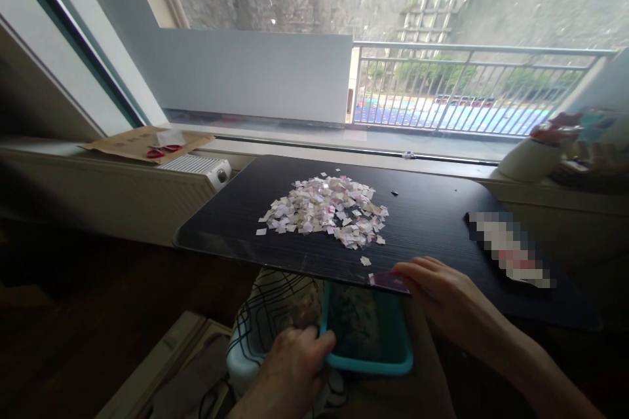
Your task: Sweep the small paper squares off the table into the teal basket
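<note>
My left hand (pixel 301 359) is closed on the near left rim of a turquoise plastic tub (pixel 368 366), which sits below the table's front edge. Pale bits lie inside the tub, dim in shadow. At the table edge my right hand (pixel 439 285) grips a thin, flat purple piece (pixel 388 280), pressed down on the black tabletop; its exact kind is hard to make out. A small paper scrap lies against its left end. Beyond it, a heap of small cut paper pieces (pixel 327 206) spreads over the black table (pixel 226 236).
A phone-like item (pixel 508 249), its face blurred out, lies on the table's right side. Red-handled scissors (pixel 164 151) rest on brown paper (pixel 118 143) on the sill at left. A white rounded object (pixel 528 157) stands at right by the window. A radiator (pixel 196 170) is at left.
</note>
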Available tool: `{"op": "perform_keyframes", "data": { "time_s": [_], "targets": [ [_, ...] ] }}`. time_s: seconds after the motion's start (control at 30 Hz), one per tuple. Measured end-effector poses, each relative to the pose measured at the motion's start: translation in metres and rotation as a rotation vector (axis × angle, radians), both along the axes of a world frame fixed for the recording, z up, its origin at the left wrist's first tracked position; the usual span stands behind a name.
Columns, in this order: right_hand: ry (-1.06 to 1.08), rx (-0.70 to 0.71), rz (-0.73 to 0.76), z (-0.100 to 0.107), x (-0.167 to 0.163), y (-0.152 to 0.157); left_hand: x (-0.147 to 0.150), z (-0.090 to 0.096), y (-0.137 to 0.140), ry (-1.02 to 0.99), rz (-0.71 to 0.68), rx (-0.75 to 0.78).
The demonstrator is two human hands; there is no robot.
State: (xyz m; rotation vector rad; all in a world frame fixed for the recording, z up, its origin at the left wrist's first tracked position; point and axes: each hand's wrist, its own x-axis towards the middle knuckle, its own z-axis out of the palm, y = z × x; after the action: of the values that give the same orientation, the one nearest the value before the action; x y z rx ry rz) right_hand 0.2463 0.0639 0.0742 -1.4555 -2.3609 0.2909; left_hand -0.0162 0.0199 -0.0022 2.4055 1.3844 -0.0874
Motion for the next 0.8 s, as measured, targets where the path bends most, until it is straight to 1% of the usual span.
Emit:
{"op": "perform_keyframes", "data": {
  "time_s": [0.07,0.13,0.2,0.27,0.33,0.47,0.53,0.6,0.7,0.73,0.8],
  "targets": [
    [-0.005,0.042,-0.037,0.001,0.001,0.0,0.003,-0.001,0.001,0.015,-0.01,-0.002],
    [-0.036,0.09,-0.072,0.002,-0.004,0.008,0.005,0.0,0.002,0.032,-0.019,-0.01],
    [-0.071,0.103,-0.064,0.001,-0.008,0.017,0.004,0.0,0.003,0.039,-0.015,-0.018],
    [-0.077,0.085,-0.027,-0.001,-0.009,0.019,0.0,0.0,0.002,0.033,-0.002,-0.023],
    [-0.053,0.064,0.009,-0.003,-0.006,0.011,-0.003,-0.001,0.002,0.019,0.013,-0.009],
    [-0.004,0.024,0.05,-0.005,0.005,-0.018,-0.003,-0.004,0.001,0.0,0.013,0.025],
    [-0.009,0.024,0.047,-0.004,0.007,-0.022,-0.001,-0.005,0.001,-0.002,0.0,0.026],
    [-0.028,0.074,0.003,-0.004,0.008,-0.014,0.0,-0.006,0.001,-0.004,-0.004,0.027],
    [-0.086,0.186,-0.145,-0.004,0.007,0.014,0.0,-0.005,0.002,0.012,0.005,0.016],
    [-0.114,0.206,-0.189,-0.004,0.007,0.023,0.0,-0.005,0.002,0.025,0.009,0.005],
    [-0.169,0.212,-0.232,-0.004,0.007,0.034,-0.001,-0.004,0.003,0.049,0.017,-0.022]
  ]
}}
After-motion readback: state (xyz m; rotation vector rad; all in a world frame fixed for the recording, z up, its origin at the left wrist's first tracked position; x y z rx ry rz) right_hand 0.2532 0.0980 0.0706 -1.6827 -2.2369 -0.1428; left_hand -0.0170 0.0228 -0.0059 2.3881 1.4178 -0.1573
